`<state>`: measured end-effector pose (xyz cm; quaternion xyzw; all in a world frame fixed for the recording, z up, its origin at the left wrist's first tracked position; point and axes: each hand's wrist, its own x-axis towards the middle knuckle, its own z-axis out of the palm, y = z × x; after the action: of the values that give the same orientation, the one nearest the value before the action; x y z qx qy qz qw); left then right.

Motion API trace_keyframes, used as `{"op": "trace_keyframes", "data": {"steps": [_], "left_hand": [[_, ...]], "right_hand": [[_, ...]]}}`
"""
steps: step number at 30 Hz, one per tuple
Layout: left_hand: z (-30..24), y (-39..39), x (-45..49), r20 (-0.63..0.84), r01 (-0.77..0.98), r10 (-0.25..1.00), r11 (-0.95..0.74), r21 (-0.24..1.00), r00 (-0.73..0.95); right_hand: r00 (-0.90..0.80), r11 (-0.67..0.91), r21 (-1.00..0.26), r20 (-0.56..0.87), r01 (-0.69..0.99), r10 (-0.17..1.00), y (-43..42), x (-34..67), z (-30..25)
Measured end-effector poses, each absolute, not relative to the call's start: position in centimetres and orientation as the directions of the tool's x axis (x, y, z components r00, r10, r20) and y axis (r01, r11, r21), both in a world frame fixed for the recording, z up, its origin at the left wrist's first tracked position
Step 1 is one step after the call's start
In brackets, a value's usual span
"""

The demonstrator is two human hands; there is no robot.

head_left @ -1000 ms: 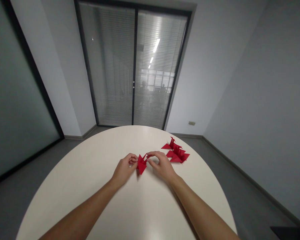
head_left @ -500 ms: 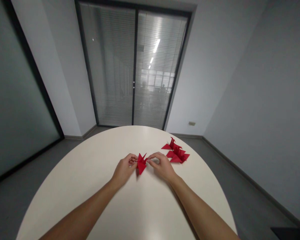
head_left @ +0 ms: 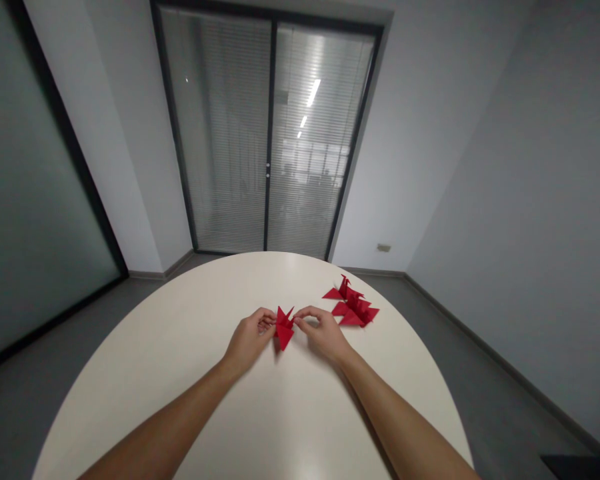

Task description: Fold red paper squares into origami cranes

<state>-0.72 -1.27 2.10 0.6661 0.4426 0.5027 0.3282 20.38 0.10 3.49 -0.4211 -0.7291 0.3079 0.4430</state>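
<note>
A red origami crane (head_left: 284,328) of folded paper is between my two hands, a little above the middle of the table. My left hand (head_left: 253,337) pinches its left side between thumb and fingers. On the other side, the thumb and forefinger of my right hand (head_left: 324,332) close on a pointed tip of the same crane. One wing points down toward me, and two thin points stick up at the back. Where exactly the fingertips meet the paper is too small to make out.
Several more red paper cranes (head_left: 354,308) stand bunched together beyond my right hand, near the far right edge of the round white table (head_left: 180,347). Behind the table are glass doors with blinds (head_left: 225,147). A dark object (head_left: 580,467) shows at the lower right corner.
The crane in my hands has shifted very slightly to the right. Both hands keep their hold and have hardly moved.
</note>
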Motion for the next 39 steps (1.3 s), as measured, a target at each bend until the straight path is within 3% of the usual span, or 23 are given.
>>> {"op": "trace_keyframes", "data": {"steps": [17,39], "left_hand": [[1.9,-1.3,-0.3,0.297,0.120,0.947,-0.311,0.943,0.124],[1.0,-1.1,-0.4,0.324,0.119,0.925,-0.350,0.929,0.197]], "right_hand": [[-0.175,0.477,-0.804,0.443,0.356,0.879,-0.2,19.9,3.9],[-0.298,0.581,-0.721,0.499,0.378,0.813,-0.9,19.8,4.4]]}}
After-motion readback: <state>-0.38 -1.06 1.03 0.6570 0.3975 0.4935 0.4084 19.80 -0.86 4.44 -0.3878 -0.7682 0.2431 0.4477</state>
